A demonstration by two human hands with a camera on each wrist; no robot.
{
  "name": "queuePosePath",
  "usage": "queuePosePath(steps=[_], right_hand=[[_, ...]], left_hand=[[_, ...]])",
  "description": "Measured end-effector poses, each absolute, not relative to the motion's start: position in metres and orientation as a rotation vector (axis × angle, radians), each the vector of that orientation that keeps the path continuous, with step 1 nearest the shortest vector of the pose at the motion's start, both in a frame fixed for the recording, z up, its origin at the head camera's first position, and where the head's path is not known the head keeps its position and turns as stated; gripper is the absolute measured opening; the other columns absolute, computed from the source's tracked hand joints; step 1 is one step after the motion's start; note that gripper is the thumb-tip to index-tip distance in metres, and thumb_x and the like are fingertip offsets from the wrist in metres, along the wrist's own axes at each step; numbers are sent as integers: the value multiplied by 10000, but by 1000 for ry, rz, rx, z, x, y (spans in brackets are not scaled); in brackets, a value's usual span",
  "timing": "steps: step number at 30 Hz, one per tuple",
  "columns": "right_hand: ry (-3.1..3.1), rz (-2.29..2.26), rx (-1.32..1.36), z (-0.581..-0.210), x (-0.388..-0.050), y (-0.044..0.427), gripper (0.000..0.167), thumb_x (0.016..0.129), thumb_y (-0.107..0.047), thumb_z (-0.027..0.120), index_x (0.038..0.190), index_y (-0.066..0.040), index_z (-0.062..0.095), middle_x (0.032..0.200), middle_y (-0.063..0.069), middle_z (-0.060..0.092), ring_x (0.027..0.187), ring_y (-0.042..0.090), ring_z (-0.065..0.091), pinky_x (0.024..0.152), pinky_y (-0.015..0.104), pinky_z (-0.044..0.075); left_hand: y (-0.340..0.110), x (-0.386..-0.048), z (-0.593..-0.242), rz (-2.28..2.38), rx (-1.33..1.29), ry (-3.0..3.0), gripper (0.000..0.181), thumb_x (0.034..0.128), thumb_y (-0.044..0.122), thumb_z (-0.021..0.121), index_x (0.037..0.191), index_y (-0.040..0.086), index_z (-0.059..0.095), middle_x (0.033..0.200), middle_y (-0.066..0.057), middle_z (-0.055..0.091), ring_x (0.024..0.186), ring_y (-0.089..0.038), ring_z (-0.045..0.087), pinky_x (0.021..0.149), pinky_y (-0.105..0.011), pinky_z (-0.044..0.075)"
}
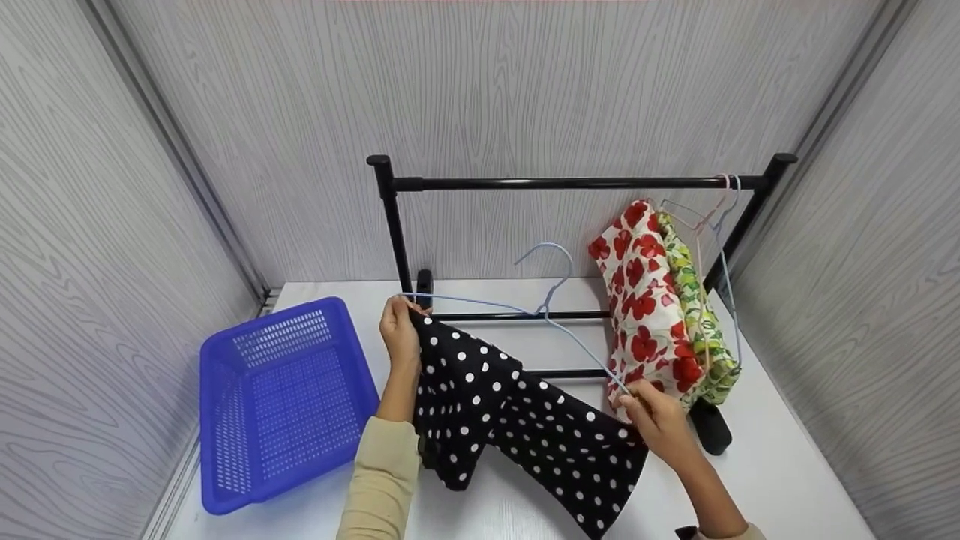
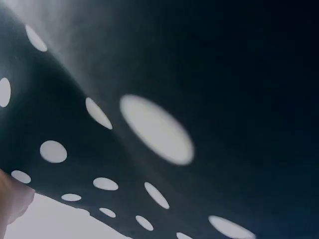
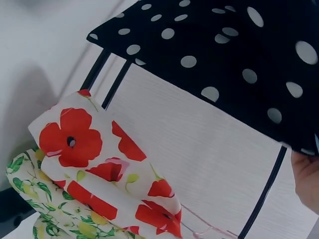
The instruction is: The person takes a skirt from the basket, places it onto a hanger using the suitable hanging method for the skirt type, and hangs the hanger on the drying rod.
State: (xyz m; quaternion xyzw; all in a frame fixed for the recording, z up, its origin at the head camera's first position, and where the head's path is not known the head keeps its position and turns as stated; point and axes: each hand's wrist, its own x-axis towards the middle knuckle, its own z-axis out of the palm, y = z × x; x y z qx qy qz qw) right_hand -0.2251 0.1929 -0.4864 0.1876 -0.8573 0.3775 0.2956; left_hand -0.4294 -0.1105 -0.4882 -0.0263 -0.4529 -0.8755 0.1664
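Note:
A black cloth with white polka dots (image 1: 465, 382) hangs between my two hands, its lower parts falling over the table. Above its top edge, a light blue wire hanger (image 1: 480, 301) is tilted with its right arm lower and its hook free in the air. My left hand (image 1: 399, 330) pinches the hanger's left end together with the cloth's upper left corner. At the other side, my right hand (image 1: 660, 424) grips the hanger's right end and the cloth's right part. Dotted fabric (image 2: 224, 124) fills most of the left wrist view, hiding nearly all of that hand.
A black clothes rack (image 1: 555, 183) stands behind the cloth. At its right end hang a white cloth with red flowers (image 1: 645, 300) and a green-and-yellow leaf-patterned cloth (image 1: 721, 367), on pink and blue hangers. A blue plastic basket (image 1: 341, 322) sits at left on the white table.

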Motion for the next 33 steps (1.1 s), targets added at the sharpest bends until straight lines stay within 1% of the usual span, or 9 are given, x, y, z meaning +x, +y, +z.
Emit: queuePosePath(steps=[4, 8, 12, 16, 20, 23, 27, 30, 33], right_hand=[[-2433, 1254, 409, -490, -218, 201, 120, 787, 42, 663, 862, -36, 613, 737, 39, 584, 609, -26, 470, 504, 173, 429], [-2510, 1432, 389, -501, -212, 209, 100, 797, 21, 664, 889, -11, 642, 953, -58, 592, 810, -12, 521, 663, 148, 482], [-2492, 1469, 306, -513, -210, 210, 74, 801, 1, 668, 875, 2, 660, 1032, -62, 587, 947, -33, 538, 770, 122, 475], [-2454, 1340, 35, -520, -211, 207, 79, 797, -13, 677, 875, -29, 675, 897, 4, 624, 793, -38, 545, 650, 157, 471], [-2413, 1383, -166, -522, -212, 205, 118, 810, 8, 658, 926, -2, 644, 710, 28, 587, 566, 50, 529, 507, 222, 466], [-2368, 1518, -245, -523, -214, 203, 123, 825, 19, 639, 941, 52, 612, 712, 9, 602, 571, 55, 553, 528, 214, 485], [-2229, 1722, -316, -523, -216, 197, 172, 865, -1, 598, 982, 124, 578, 760, -76, 616, 680, 1, 548, 630, 169, 481], [-2083, 1939, -266, -522, -216, 193, 147, 905, -24, 546, 1021, 45, 606, 813, -118, 624, 751, -8, 566, 682, 170, 493], [-1923, 2181, -138, -522, -214, 193, 227, 935, -11, 480, 1035, -131, 644, 902, -129, 631, 784, -5, 575, 689, 175, 492]], left_hand=[[-110, -427, -484, -2582, 0, -1117, 366, 1004, 166, 282, 667, 115, 417, 555, 32, 460, 521, -62, 487, 612, -219, 502], [-111, -425, -483, -2675, 6, -904, 377, 1001, 194, 241, 671, 109, 403, 548, 32, 437, 502, -71, 459, 602, -232, 476], [-112, -424, -482, -2721, 22, -782, 387, 1007, 195, 211, 677, 108, 395, 533, 32, 427, 479, -80, 451, 583, -237, 461], [-113, -423, -481, -2730, 116, -754, 392, 1014, 199, 213, 676, 107, 389, 511, 24, 434, 460, -94, 463, 568, -247, 465], [-115, -416, -475, -2730, 165, -724, 393, 1015, 185, 208, 677, 87, 382, 504, 5, 433, 451, -108, 463, 559, -251, 466], [-115, -410, -471, -2735, 152, -728, 390, 1015, 165, 201, 683, 72, 383, 512, -3, 436, 455, -114, 468, 560, -251, 470], [-113, -408, -476, -2736, 193, -759, 379, 1015, 178, 207, 699, 71, 388, 509, 1, 446, 462, -121, 490, 568, -256, 471], [-113, -421, -496, -2739, 171, -753, 373, 1016, 220, 231, 721, 70, 402, 524, -15, 471, 490, -157, 533, 590, -282, 480], [-115, -470, -565, -2715, 77, -707, 366, 999, 301, 328, 744, 68, 448, 553, -54, 523, 519, -214, 578, 601, -331, 510]])
